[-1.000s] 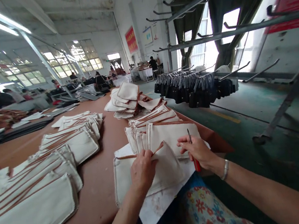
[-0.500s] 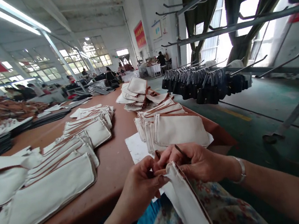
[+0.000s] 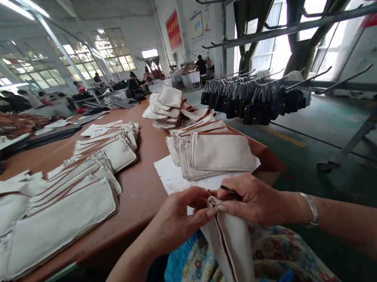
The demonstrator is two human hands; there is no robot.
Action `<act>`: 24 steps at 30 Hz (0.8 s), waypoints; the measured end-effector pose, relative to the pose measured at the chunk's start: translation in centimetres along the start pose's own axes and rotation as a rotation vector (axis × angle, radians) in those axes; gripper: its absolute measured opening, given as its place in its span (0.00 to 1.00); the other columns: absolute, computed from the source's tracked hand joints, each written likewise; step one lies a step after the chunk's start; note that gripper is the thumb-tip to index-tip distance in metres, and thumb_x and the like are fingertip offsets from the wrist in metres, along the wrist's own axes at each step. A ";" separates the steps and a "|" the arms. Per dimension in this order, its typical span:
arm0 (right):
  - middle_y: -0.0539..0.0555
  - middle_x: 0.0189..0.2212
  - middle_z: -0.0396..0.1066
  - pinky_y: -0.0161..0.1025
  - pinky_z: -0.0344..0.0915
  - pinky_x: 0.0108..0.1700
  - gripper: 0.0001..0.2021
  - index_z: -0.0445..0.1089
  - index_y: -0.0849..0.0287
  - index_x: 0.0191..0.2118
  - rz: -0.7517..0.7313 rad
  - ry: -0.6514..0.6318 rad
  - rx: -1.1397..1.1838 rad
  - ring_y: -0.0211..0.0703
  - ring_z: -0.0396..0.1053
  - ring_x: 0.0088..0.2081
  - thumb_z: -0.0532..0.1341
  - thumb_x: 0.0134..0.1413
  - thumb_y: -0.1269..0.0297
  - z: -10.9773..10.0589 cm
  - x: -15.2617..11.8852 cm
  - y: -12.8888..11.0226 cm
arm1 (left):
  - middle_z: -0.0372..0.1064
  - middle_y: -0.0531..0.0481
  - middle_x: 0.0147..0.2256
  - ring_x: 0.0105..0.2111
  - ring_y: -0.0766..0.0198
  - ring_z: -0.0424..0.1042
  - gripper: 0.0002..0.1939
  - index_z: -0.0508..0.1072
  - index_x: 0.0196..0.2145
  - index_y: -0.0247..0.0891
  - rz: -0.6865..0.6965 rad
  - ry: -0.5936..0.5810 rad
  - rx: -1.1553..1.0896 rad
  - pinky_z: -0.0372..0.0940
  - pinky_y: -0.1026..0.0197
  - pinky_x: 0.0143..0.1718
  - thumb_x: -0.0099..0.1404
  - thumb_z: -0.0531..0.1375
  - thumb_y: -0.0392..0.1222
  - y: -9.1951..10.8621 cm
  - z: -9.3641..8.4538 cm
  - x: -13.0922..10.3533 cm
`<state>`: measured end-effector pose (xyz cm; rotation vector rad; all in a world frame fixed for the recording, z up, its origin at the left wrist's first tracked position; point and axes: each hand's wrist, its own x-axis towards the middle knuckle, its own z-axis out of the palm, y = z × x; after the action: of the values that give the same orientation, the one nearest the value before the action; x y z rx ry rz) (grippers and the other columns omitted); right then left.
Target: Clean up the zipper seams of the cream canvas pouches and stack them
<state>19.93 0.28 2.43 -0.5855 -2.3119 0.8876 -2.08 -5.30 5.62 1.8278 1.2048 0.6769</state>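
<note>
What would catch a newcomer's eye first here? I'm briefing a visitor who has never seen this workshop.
Front and centre, the left hand and right hand pinch the top of a cream pouch hanging over the lap. Behind them, rows of cream pouches cover the brown table. To the right, dark bags hang on a metal rack.

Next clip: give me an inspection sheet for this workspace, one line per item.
Surface: brown table, white paper sheet at its near edge.
Job's things: cream pouch hanging over the lap; thin dark tool.
Clutter: pouch stacks, rows, far pile.
Hands: left hand and right hand pinch the pouch's top; the right also holds the tool.
Cables: nothing seen.
Surroundings: rack of dark bags, distant workers.
</note>
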 end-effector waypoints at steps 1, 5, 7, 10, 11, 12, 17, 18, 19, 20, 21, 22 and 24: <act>0.48 0.24 0.63 0.34 0.53 0.29 0.11 0.66 0.61 0.30 0.034 -0.005 0.043 0.34 0.57 0.26 0.60 0.61 0.61 0.1 -0.1 0.1 | 0.71 0.49 0.34 0.34 0.62 0.66 0.13 0.75 0.41 0.34 -0.021 0.013 -0.076 0.62 0.63 0.36 0.66 0.60 0.47 -0.3 0.6 0.2; 0.48 0.26 0.63 0.32 0.55 0.29 0.12 0.69 0.63 0.34 0.158 -0.099 0.234 0.34 0.56 0.28 0.60 0.61 0.57 -0.8 -0.2 0.2 | 0.70 0.50 0.32 0.33 0.64 0.65 0.13 0.74 0.36 0.33 -0.042 0.009 -0.293 0.60 0.64 0.35 0.65 0.62 0.48 -1.8 1.5 0.9; 0.48 0.26 0.62 0.31 0.55 0.30 0.13 0.69 0.64 0.35 0.183 -0.129 0.296 0.34 0.56 0.28 0.60 0.61 0.57 -1.4 -0.1 0.4 | 0.71 0.49 0.33 0.34 0.63 0.66 0.13 0.74 0.37 0.32 -0.045 -0.007 -0.323 0.61 0.64 0.37 0.66 0.61 0.47 -2.0 1.4 1.1; 0.46 0.23 0.58 0.31 0.52 0.26 0.12 0.68 0.63 0.33 0.237 -0.159 0.382 0.31 0.54 0.25 0.59 0.63 0.59 -1.9 0.1 0.8 | 0.69 0.52 0.32 0.33 0.65 0.64 0.12 0.74 0.36 0.34 -0.055 -0.012 -0.256 0.59 0.65 0.36 0.68 0.58 0.47 -1.6 1.0 1.3; 0.45 0.22 0.56 0.30 0.51 0.24 0.12 0.67 0.63 0.33 0.268 -0.180 0.414 0.31 0.52 0.23 0.58 0.63 0.59 -2.0 0.1 1.0 | 0.67 0.53 0.31 0.33 0.65 0.63 0.13 0.74 0.35 0.34 -0.062 -0.010 -0.226 0.58 0.66 0.35 0.69 0.57 0.47 -1.4 0.9 1.4; 0.44 0.21 0.54 0.30 0.49 0.23 0.12 0.66 0.62 0.33 0.295 -0.201 0.439 0.30 0.51 0.21 0.57 0.64 0.59 -2.1 0.2 1.1 | 0.66 0.54 0.30 0.32 0.66 0.62 0.13 0.74 0.35 0.35 -0.068 -0.007 -0.205 0.57 0.66 0.34 0.69 0.56 0.46 -1.2 0.8 1.4; 0.45 0.22 0.54 0.30 0.51 0.25 0.12 0.64 0.62 0.31 0.261 -0.238 0.380 0.31 0.51 0.23 0.56 0.64 0.62 -2.8 0.5 0.8 | 0.66 0.53 0.29 0.31 0.65 0.62 0.14 0.73 0.33 0.34 -0.106 -0.052 -0.298 0.57 0.65 0.32 0.67 0.58 0.49 -0.8 0.8 1.9; 0.45 0.23 0.55 0.31 0.52 0.26 0.11 0.64 0.62 0.31 0.243 -0.235 0.348 0.31 0.52 0.25 0.56 0.64 0.62 -3.0 0.6 0.7 | 0.67 0.52 0.30 0.31 0.65 0.62 0.14 0.73 0.34 0.34 -0.121 -0.060 -0.324 0.57 0.65 0.32 0.66 0.60 0.50 -0.8 0.8 2.0; 0.45 0.24 0.56 0.31 0.53 0.28 0.11 0.63 0.62 0.30 0.226 -0.235 0.317 0.32 0.52 0.26 0.55 0.65 0.63 -3.2 0.6 0.6 | 0.68 0.52 0.30 0.30 0.65 0.62 0.14 0.73 0.34 0.34 -0.135 -0.065 -0.347 0.57 0.65 0.31 0.64 0.62 0.49 -0.9 0.9 2.2; 0.46 0.24 0.57 0.31 0.54 0.30 0.11 0.63 0.62 0.30 0.210 -0.235 0.288 0.33 0.53 0.27 0.55 0.65 0.64 -3.4 0.7 0.5 | 0.68 0.51 0.30 0.30 0.66 0.63 0.13 0.73 0.34 0.33 -0.147 -0.069 -0.374 0.57 0.66 0.31 0.62 0.64 0.49 -0.9 0.9 2.3; 0.46 0.25 0.58 0.32 0.54 0.31 0.11 0.63 0.62 0.30 0.195 -0.238 0.258 0.33 0.53 0.28 0.54 0.65 0.64 -3.6 0.7 0.5 | 0.69 0.51 0.30 0.30 0.66 0.63 0.13 0.73 0.34 0.33 -0.158 -0.076 -0.405 0.57 0.66 0.32 0.61 0.65 0.47 -0.8 1.0 2.5; 0.46 0.25 0.58 0.32 0.55 0.32 0.11 0.63 0.62 0.30 0.183 -0.238 0.227 0.33 0.54 0.29 0.54 0.65 0.65 -3.7 0.7 0.5 | 0.69 0.51 0.30 0.30 0.66 0.64 0.12 0.73 0.33 0.33 -0.164 -0.088 -0.442 0.58 0.65 0.32 0.61 0.65 0.46 -0.8 1.0 2.6; 0.46 0.26 0.59 0.32 0.56 0.32 0.11 0.63 0.62 0.30 0.171 -0.235 0.181 0.33 0.54 0.29 0.53 0.66 0.65 -3.9 0.7 0.4 | 0.71 0.50 0.31 0.31 0.65 0.65 0.11 0.73 0.33 0.33 -0.172 -0.110 -0.496 0.59 0.64 0.35 0.62 0.64 0.45 -0.6 1.1 2.8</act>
<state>22.06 2.69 4.74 -0.6360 -2.3777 1.2925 -0.39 -2.98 4.52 1.3160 0.9989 0.6939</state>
